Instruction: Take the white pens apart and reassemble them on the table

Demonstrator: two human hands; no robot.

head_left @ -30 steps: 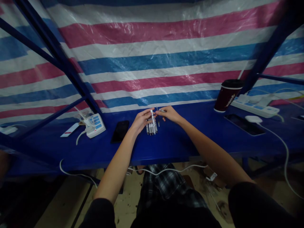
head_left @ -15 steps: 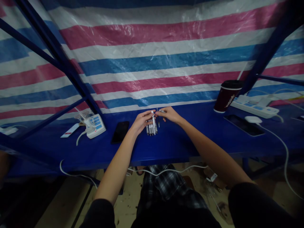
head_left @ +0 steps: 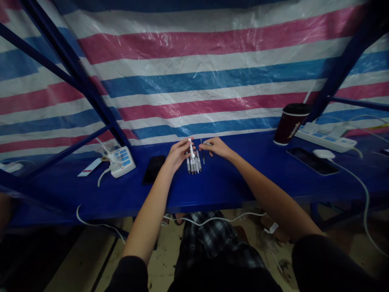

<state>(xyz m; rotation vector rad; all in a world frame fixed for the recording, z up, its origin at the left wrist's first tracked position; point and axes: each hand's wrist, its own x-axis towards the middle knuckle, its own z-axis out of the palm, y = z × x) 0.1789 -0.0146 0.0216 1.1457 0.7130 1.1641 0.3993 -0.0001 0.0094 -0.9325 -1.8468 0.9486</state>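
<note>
Closed around a white stick-like piece (head_left: 191, 148), my left hand (head_left: 179, 154) is above the left part of a row of pens. Several grey and white pens (head_left: 194, 165) lie side by side on the blue table (head_left: 188, 190). A thin dark rod (head_left: 203, 157) lies just right of them. My right hand (head_left: 216, 147) is to the right of the rod, its fingers pinched on a small grey piece (head_left: 208, 143) too small to name.
A black phone (head_left: 154, 169) and a white power strip (head_left: 122, 161) lie on the left. Further right are a dark cup with a straw (head_left: 288, 125), another power strip (head_left: 326, 138), a larger phone (head_left: 311, 160) and a white charger (head_left: 323, 153). A striped sheet (head_left: 197, 81) hangs behind.
My left hand has moved slightly left with the white piece, away from my right hand. More of the pens and the dark rod now shows between the hands.
</note>
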